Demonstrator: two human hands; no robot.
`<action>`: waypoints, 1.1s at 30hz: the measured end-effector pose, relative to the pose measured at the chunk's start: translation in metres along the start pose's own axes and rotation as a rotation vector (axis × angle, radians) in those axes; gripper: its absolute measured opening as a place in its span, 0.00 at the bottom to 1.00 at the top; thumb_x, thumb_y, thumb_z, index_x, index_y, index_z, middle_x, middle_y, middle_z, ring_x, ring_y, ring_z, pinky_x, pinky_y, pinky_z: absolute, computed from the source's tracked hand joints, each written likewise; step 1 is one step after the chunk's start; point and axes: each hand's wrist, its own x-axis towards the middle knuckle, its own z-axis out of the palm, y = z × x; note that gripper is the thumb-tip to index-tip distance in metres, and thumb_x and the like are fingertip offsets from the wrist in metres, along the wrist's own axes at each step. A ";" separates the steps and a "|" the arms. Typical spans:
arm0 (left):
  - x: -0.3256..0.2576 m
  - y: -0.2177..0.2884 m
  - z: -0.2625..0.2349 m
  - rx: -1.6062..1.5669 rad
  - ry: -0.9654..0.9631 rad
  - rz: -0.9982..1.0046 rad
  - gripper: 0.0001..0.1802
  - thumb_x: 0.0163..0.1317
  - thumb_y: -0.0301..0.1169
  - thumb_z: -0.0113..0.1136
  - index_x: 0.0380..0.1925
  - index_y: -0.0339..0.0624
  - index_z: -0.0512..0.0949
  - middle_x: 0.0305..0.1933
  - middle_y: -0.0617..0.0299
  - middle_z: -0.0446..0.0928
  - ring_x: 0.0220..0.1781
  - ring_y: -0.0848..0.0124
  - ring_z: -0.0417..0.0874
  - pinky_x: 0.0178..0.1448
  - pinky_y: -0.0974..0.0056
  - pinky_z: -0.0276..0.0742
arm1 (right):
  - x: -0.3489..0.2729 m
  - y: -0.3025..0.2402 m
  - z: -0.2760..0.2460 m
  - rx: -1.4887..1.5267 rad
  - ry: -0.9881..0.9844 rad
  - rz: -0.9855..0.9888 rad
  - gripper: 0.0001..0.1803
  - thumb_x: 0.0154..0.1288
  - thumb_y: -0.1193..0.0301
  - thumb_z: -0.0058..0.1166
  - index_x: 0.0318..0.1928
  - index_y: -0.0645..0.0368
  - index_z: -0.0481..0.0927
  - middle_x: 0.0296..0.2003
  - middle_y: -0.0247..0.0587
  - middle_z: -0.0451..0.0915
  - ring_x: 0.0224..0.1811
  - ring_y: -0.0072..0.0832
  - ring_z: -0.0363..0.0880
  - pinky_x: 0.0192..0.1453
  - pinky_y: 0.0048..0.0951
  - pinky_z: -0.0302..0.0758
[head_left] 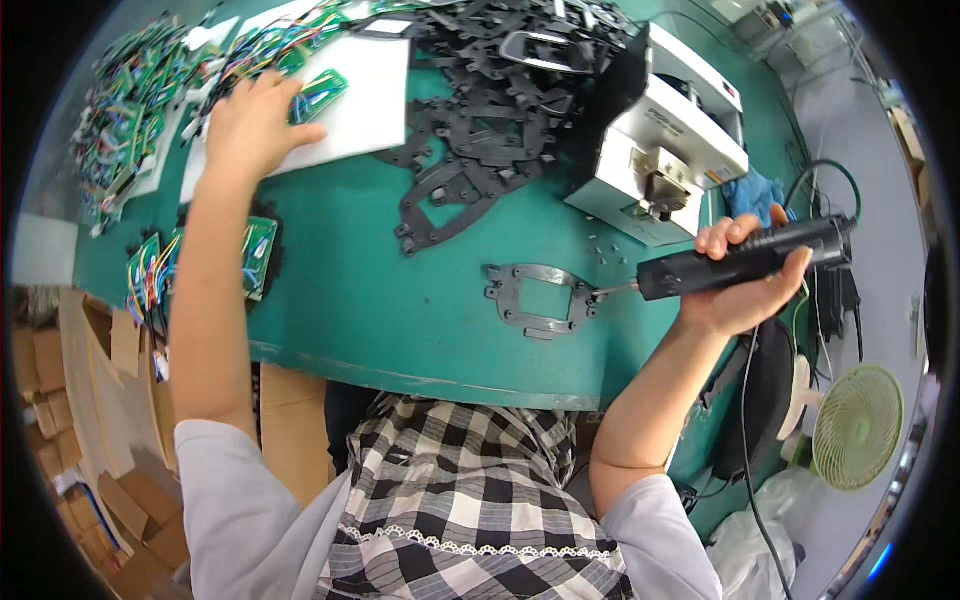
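I'm looking at an electronics assembly workshop: circuit boards (135, 110) heaped on a green surface (400, 300), black frames (490, 100), electric screwdriver (745, 258).

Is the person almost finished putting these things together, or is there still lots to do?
Lots left, it seems. One black frame lies alone on the green table, and the right hand holds the electric screwdriver with its tip at the frame's edge. The left hand reaches a green circuit board on the white sheet. A big pile of black frames and a heap of wired boards remain.
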 end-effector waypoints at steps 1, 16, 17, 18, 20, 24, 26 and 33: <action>0.006 -0.008 0.004 -0.053 -0.127 0.009 0.32 0.48 0.45 0.69 0.55 0.48 0.75 0.53 0.59 0.77 0.57 0.58 0.75 0.58 0.54 0.71 | 0.000 -0.001 0.000 0.001 -0.007 -0.018 0.30 0.68 0.44 0.41 0.53 0.58 0.68 0.23 0.45 0.73 0.17 0.32 0.70 0.23 0.36 0.72; -0.038 0.088 -0.041 -0.957 0.035 0.203 0.29 0.47 0.30 0.70 0.53 0.45 0.76 0.49 0.65 0.73 0.47 0.74 0.73 0.48 0.70 0.68 | 0.037 -0.023 0.053 -0.342 -0.132 -0.669 0.35 0.64 0.49 0.52 0.47 0.75 0.62 0.16 0.50 0.74 0.11 0.32 0.73 0.18 0.28 0.74; -0.039 0.092 -0.039 -1.021 0.010 0.201 0.29 0.48 0.30 0.71 0.53 0.44 0.76 0.49 0.65 0.73 0.46 0.74 0.73 0.48 0.71 0.68 | 0.038 -0.021 0.056 -0.433 -0.145 -0.718 0.33 0.64 0.51 0.52 0.47 0.74 0.63 0.15 0.50 0.74 0.10 0.31 0.72 0.17 0.27 0.73; -0.041 0.096 -0.034 -1.086 -0.017 0.199 0.29 0.48 0.30 0.71 0.53 0.43 0.76 0.49 0.65 0.74 0.46 0.74 0.73 0.49 0.71 0.69 | 0.033 -0.023 0.055 -0.585 -0.173 -0.700 0.39 0.64 0.44 0.49 0.51 0.72 0.60 0.19 0.50 0.74 0.14 0.35 0.74 0.20 0.34 0.76; -0.042 0.098 -0.027 -1.151 -0.071 0.186 0.29 0.48 0.31 0.72 0.52 0.41 0.76 0.49 0.65 0.75 0.46 0.75 0.74 0.50 0.71 0.69 | 0.035 -0.017 0.056 -0.556 -0.180 -0.666 0.38 0.64 0.45 0.49 0.48 0.75 0.60 0.18 0.49 0.74 0.14 0.34 0.75 0.20 0.33 0.76; -0.046 0.102 -0.018 -1.338 -0.098 0.133 0.29 0.47 0.33 0.74 0.50 0.38 0.76 0.45 0.64 0.76 0.46 0.73 0.77 0.54 0.69 0.69 | 0.029 -0.018 0.062 -0.604 -0.156 -0.642 0.36 0.64 0.47 0.49 0.46 0.76 0.61 0.17 0.50 0.74 0.13 0.34 0.75 0.20 0.31 0.76; -0.054 0.109 -0.027 -1.370 -0.060 0.137 0.28 0.43 0.33 0.75 0.48 0.41 0.78 0.45 0.61 0.76 0.46 0.70 0.76 0.52 0.67 0.70 | 0.023 -0.017 0.059 -0.582 -0.181 -0.552 0.37 0.64 0.45 0.47 0.50 0.73 0.62 0.19 0.48 0.74 0.14 0.34 0.75 0.21 0.32 0.75; -0.093 0.153 -0.038 -0.842 0.002 0.600 0.29 0.40 0.42 0.73 0.45 0.45 0.80 0.43 0.59 0.76 0.46 0.59 0.77 0.52 0.56 0.72 | -0.005 -0.018 0.034 -0.470 -0.163 -0.325 0.36 0.66 0.43 0.42 0.55 0.65 0.63 0.22 0.47 0.74 0.16 0.34 0.73 0.22 0.36 0.75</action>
